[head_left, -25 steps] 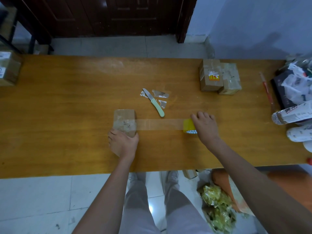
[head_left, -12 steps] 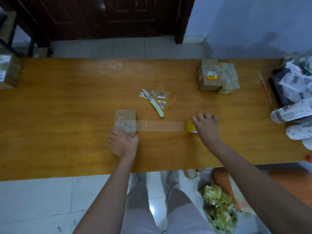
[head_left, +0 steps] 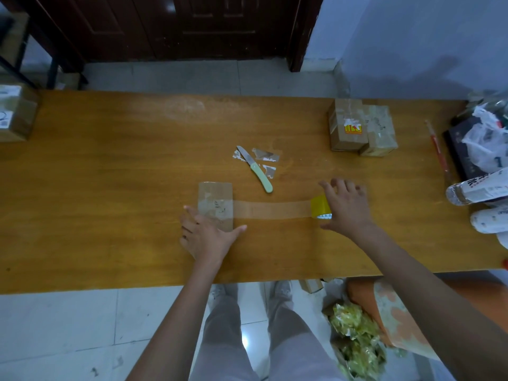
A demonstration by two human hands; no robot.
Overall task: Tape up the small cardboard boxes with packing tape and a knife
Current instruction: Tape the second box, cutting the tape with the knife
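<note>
A small cardboard box [head_left: 215, 196] lies on the wooden table [head_left: 110, 188] in front of me. My left hand [head_left: 206, 236] presses down on its near end, fingers and thumb spread. A strip of clear packing tape [head_left: 272, 209] runs from the box top rightwards, low over the table, to a yellow tape roll [head_left: 319, 205]. My right hand [head_left: 347, 207] covers the roll from above and grips it. The knife [head_left: 255, 169], with a pale green handle and bare blade, lies just beyond the strip, untouched.
Tape scraps [head_left: 266, 155] lie around the knife. Two taped boxes [head_left: 360, 127] stand at the back right, another box [head_left: 15, 114] at the left edge. Bottles [head_left: 478, 189], a plastic bag [head_left: 486, 141] and a red stick [head_left: 439, 147] crowd the right end.
My right hand has drawn the roll a little further right, so the strip is longer. My left hand's fingers and thumb have spread out on the box.
</note>
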